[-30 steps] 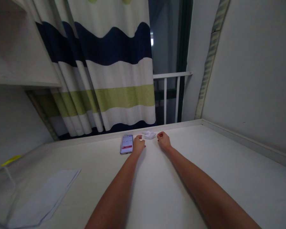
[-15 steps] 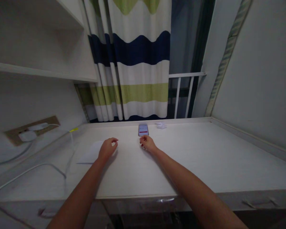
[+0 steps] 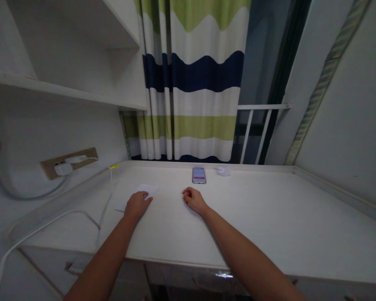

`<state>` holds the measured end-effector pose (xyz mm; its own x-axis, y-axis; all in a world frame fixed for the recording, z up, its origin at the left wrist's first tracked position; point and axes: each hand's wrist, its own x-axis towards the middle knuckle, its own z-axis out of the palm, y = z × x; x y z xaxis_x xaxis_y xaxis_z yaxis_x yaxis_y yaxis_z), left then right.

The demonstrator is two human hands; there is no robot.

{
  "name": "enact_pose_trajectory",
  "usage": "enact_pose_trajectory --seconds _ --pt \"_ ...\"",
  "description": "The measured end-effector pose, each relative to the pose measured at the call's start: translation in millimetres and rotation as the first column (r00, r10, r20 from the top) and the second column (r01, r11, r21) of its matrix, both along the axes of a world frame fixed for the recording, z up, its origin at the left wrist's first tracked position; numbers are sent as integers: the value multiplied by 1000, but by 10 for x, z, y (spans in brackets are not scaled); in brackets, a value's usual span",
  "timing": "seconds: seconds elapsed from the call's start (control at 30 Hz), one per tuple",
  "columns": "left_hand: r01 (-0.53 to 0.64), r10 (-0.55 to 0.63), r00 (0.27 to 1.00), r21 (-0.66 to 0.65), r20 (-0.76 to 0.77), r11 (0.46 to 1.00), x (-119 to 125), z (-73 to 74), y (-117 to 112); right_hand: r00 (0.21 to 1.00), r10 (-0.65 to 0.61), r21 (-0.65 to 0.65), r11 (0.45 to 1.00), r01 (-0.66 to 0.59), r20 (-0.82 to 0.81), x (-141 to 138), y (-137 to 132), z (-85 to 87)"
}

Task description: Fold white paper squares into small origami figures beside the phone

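Observation:
My left hand point(image 3: 137, 205) lies flat, fingers stretched, on a white sheet of paper point(image 3: 147, 190) on the pale desk point(image 3: 269, 217). My right hand point(image 3: 193, 199) rests on the desk a little to the right, its fingers curled in, and I can see nothing in them. A phone point(image 3: 199, 174) with a lit screen lies further back, beyond the right hand. Small crumpled white bits point(image 3: 223, 171) sit just right of the phone.
A striped curtain point(image 3: 194, 83) hangs behind the desk beside a white railing point(image 3: 260, 125). Shelves point(image 3: 65, 90) jut out at the left. A wall socket point(image 3: 69, 163) with white plugs feeds cables point(image 3: 50, 219) along the desk's left edge. A wall bounds the right side.
Both hands have drawn back from the phone towards the near left. My left hand has come down flat on the paper. The view has pulled back and shows the desk's front edge.

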<state>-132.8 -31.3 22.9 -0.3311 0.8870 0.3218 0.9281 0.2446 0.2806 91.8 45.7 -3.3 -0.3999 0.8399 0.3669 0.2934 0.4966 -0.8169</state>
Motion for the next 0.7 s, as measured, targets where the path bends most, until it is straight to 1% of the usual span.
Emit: enact_pose_trajectory --seconds 0.27,0.33,0.43,0.57,0.7 --pt "0 0 1000 -3 -28 1000 0 38 -25 999 9 38 999 -11 35 -8 0 -13" --pt "-8 8 1000 -7 -4 1000 14 57 -41 999 13 37 999 -14 37 -6 0 -5" --pt "-53 54 998 -23 41 998 22 87 -64 999 19 30 999 -20 40 -2 -5 11" --pt "-122 120 991 23 50 992 0 101 -73 999 29 25 999 -30 30 1 -11 21" --pt "-155 142 975 67 168 986 -39 93 -55 999 25 17 1000 -25 24 3 -10 17"
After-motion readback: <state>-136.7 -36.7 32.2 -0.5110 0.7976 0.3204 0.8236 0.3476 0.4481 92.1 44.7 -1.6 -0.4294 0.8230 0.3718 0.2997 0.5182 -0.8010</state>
